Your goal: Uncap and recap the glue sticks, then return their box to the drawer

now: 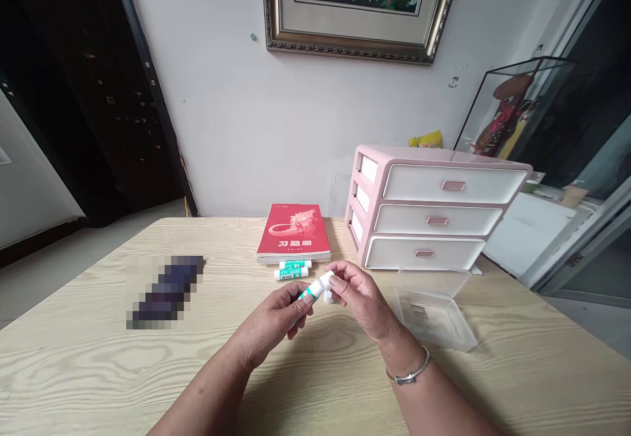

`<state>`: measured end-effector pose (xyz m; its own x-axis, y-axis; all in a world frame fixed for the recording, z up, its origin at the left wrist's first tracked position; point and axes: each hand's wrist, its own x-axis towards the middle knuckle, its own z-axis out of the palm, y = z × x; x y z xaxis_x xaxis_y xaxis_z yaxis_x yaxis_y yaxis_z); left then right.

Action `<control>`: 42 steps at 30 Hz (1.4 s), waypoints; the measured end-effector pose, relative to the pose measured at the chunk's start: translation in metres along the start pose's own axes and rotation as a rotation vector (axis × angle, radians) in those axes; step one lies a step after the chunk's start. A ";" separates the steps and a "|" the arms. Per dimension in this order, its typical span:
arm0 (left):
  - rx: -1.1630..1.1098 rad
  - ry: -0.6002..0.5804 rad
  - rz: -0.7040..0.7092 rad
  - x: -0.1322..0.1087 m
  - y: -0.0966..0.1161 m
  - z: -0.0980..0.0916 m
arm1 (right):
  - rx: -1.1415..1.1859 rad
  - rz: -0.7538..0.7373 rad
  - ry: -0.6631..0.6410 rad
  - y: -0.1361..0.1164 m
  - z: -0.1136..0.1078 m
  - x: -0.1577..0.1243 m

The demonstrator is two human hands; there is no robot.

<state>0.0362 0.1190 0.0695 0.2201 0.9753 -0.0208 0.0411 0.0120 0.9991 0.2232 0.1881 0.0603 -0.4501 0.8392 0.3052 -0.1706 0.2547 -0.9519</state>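
Observation:
My left hand (283,311) is closed around the green-and-white body of a glue stick (311,290), which tilts up to the right. At its upper end, the fingers of my right hand (357,291) pinch the white cap (326,279). Whether the cap is on or slightly off the tube I cannot tell. Just below the fingers a small white piece (328,297) rests on the table, partly hidden. Beyond my hands lie two more green-and-white glue sticks (291,273), side by side in front of a red book (294,229).
A pink-and-white drawer unit (436,212) stands at the back right. In front of it is a clear plastic box (444,324) with its lid raised. A dark, pixelated object (167,291) lies at the left on the wooden table (79,357). The wall is behind.

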 end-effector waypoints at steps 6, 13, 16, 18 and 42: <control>-0.001 -0.019 0.009 0.000 0.000 -0.001 | -0.029 0.000 -0.019 0.001 -0.001 -0.002; -0.001 -0.012 0.022 0.001 -0.003 -0.004 | -0.018 -0.011 -0.052 -0.001 0.001 -0.003; -0.014 -0.018 0.023 0.002 -0.004 -0.005 | -0.020 -0.020 -0.063 -0.003 0.002 -0.003; -0.020 -0.030 0.022 0.002 -0.004 -0.006 | -0.030 -0.025 -0.069 -0.004 0.002 -0.003; -0.002 -0.035 0.025 0.000 -0.002 -0.007 | -0.119 -0.007 -0.114 -0.001 0.003 -0.002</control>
<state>0.0292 0.1209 0.0677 0.2545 0.9671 0.0034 0.0330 -0.0122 0.9994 0.2218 0.1845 0.0601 -0.5470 0.7788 0.3069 -0.0720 0.3215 -0.9442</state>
